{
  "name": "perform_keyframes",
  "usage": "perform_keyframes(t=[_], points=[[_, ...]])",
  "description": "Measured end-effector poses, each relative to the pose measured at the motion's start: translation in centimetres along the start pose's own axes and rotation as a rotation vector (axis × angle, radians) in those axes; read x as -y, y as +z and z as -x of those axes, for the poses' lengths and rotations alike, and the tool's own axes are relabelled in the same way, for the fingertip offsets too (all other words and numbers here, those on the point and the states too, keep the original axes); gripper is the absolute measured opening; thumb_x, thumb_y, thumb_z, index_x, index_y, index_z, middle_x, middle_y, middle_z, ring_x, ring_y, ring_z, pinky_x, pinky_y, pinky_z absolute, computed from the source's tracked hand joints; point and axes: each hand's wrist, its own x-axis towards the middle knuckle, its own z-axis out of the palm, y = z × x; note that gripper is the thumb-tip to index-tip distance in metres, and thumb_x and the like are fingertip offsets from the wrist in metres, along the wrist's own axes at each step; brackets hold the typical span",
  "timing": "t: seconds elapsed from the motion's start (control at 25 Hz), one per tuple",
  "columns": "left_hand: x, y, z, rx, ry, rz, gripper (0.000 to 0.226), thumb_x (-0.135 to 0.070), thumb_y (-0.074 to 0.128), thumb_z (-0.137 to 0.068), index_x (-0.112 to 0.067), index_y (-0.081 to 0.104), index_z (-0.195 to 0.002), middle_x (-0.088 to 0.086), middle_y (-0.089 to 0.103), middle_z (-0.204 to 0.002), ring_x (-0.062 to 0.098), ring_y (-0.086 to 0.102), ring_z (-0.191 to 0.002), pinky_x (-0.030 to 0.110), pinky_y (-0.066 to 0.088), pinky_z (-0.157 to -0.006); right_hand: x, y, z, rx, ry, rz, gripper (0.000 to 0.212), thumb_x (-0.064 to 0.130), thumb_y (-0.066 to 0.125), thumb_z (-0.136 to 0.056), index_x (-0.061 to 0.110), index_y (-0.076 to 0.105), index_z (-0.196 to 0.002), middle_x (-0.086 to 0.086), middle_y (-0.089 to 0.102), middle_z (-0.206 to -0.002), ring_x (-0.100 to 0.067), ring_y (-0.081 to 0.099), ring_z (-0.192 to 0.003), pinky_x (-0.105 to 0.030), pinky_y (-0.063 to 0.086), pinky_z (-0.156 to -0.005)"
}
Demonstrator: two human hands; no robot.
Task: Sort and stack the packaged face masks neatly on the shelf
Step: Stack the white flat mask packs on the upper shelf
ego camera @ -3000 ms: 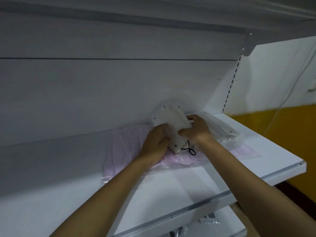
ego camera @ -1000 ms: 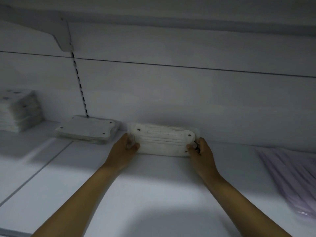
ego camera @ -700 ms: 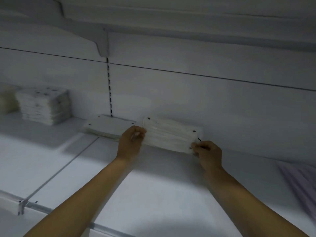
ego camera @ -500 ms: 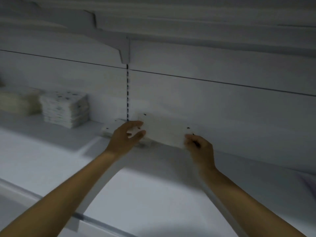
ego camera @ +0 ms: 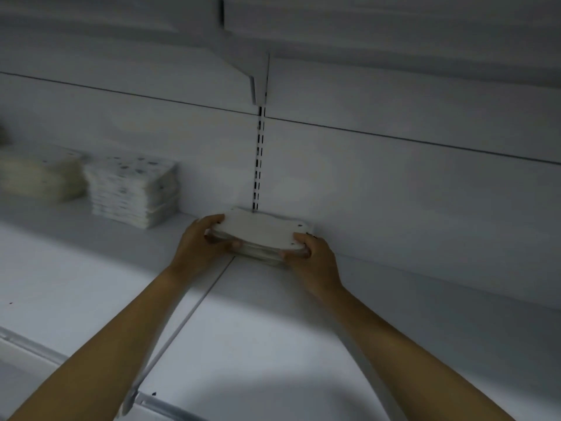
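Note:
A white packaged face mask pack (ego camera: 261, 230) lies on top of a low pile of similar packs (ego camera: 258, 252) against the back wall of the white shelf (ego camera: 273, 329), right under the slotted upright. My left hand (ego camera: 202, 243) grips the left end of the pack and pile, fingers over the top and thumb at the front. At the right end my right hand (ego camera: 312, 252) grips the same way. Further left stand a taller stack of white mask packs (ego camera: 133, 189) and a blurred cream stack (ego camera: 36, 177).
A slotted upright (ego camera: 259, 159) runs up the back wall to a bracket (ego camera: 255, 80) under the upper shelf. A seam between two shelf boards (ego camera: 188, 311) runs from the pile toward the front edge rail (ego camera: 27, 344).
I carried the white pack left from the purple packs and lowered it onto the low pile by the upright. Both hands now hold its ends on the pile.

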Motion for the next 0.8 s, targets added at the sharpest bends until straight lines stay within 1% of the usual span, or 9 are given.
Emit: perform_keyframes(t=[0.08, 0.16, 0.2, 0.28, 0.4, 0.48, 0.56, 0.68, 0.8], points=[[0.3, 0.0, -0.4, -0.067, 0.058, -0.023, 0.065, -0.024, 0.088, -0.062, -0.009, 0.061, -0.119, 0.006, 0.056, -0.116, 0.019, 0.052, -0.105, 0.028, 0.044, -0.092, -0.8, 0.8, 0.3, -0.069, -0.022, 0.018, 0.062, 0.037, 0.082, -0.068, 0.027, 0.058, -0.124, -0.001, 0.054, -0.116, -0.016, 0.055, -0.106, -0.037, 0.044, -0.097], [0.6, -0.1, -0.9, -0.097, 0.132, -0.056, 0.045, -0.025, 0.086, -0.063, -0.011, 0.066, -0.101, -0.002, 0.062, -0.102, 0.019, 0.058, -0.094, 0.031, 0.049, -0.083, -1.2, 0.8, 0.4, -0.136, 0.015, -0.081, 0.067, 0.034, 0.085, -0.065, 0.025, 0.057, -0.125, 0.003, 0.051, -0.117, -0.014, 0.052, -0.110, -0.034, 0.044, -0.099], [0.4, -0.1, -0.9, -0.107, 0.134, -0.064, 0.043, -0.023, 0.085, -0.064, -0.007, 0.066, -0.099, -0.004, 0.061, -0.101, 0.017, 0.057, -0.091, 0.027, 0.047, -0.080, -1.4, 0.7, 0.4, -0.148, 0.043, -0.127, 0.067, 0.028, 0.085, -0.067, 0.021, 0.055, -0.127, 0.003, 0.048, -0.118, -0.013, 0.050, -0.111, -0.029, 0.042, -0.098], [0.5, -0.1, -0.7, -0.125, 0.089, -0.069, 0.052, -0.012, 0.084, -0.069, 0.001, 0.061, -0.114, -0.004, 0.051, -0.104, 0.013, 0.047, -0.097, 0.014, 0.033, -0.077, -1.4, 0.5, 0.4, -0.154, 0.050, -0.143, 0.062, 0.021, 0.082, -0.072, 0.019, 0.054, -0.127, 0.002, 0.046, -0.116, -0.012, 0.048, -0.110, -0.022, 0.039, -0.092], [1.5, 0.3, -0.9, -0.045, -0.009, -0.055, 0.077, -0.023, 0.083, -0.072, -0.006, 0.046, -0.137, 0.000, 0.049, -0.131, 0.016, 0.045, -0.119, 0.008, 0.024, -0.085, -1.6, 0.7, 0.3, -0.145, 0.033, -0.140, 0.056, 0.020, 0.079, -0.077, 0.020, 0.054, -0.127, 0.002, 0.047, -0.117, -0.010, 0.047, -0.108, -0.019, 0.036, -0.087], [2.0, 0.4, -1.3, 0.018, -0.022, -0.104, 0.086, -0.030, 0.083, -0.070, -0.007, 0.041, -0.142, 0.006, 0.040, -0.147, 0.021, 0.037, -0.134, 0.014, 0.026, -0.097, -1.9, 0.9, 0.2, -0.145, 0.028, -0.144, 0.059, 0.021, 0.081, -0.074, 0.021, 0.053, -0.126, 0.003, 0.047, -0.116, -0.010, 0.048, -0.106, -0.020, 0.037, -0.087], [2.3, 0.4, -1.5, 0.065, -0.017, -0.159, 0.094, -0.035, 0.084, -0.067, -0.012, 0.038, -0.145, 0.006, 0.031, -0.154, 0.020, 0.028, -0.141, 0.027, 0.023, -0.112, -2.2, 0.8, 0.0, -0.135, 0.018, -0.118, 0.066, 0.022, 0.084, -0.069, 0.020, 0.052, -0.126, 0.003, 0.044, -0.115, -0.011, 0.047, -0.105, -0.022, 0.039, -0.087], [2.7, 0.5, -1.4, 0.081, -0.001, -0.174, 0.114, -0.055, 0.082, -0.053, -0.019, 0.032, -0.148, 0.005, 0.019, -0.158, 0.020, 0.014, -0.146, 0.034, 0.019, -0.114, -2.5, 1.0, -0.1, -0.129, 0.017, -0.096, 0.070, 0.021, 0.085, -0.068, 0.020, 0.049, -0.128, 0.004, 0.041, -0.116, -0.013, 0.046, -0.108, -0.025, 0.040, -0.090], [2.4, 0.7, -1.3, 0.053, 0.044, -0.244, 0.118, -0.066, 0.077, -0.053, -0.019, 0.026, -0.149, 0.005, 0.009, -0.161, 0.022, 0.004, -0.147, 0.042, 0.013, -0.117, -2.6, 1.2, -0.2, -0.150, 0.004, -0.089, 0.075, 0.023, 0.086, -0.066, 0.021, 0.048, -0.130, 0.003, 0.042, -0.121, -0.015, 0.045, -0.115, -0.030, 0.042, -0.095]])
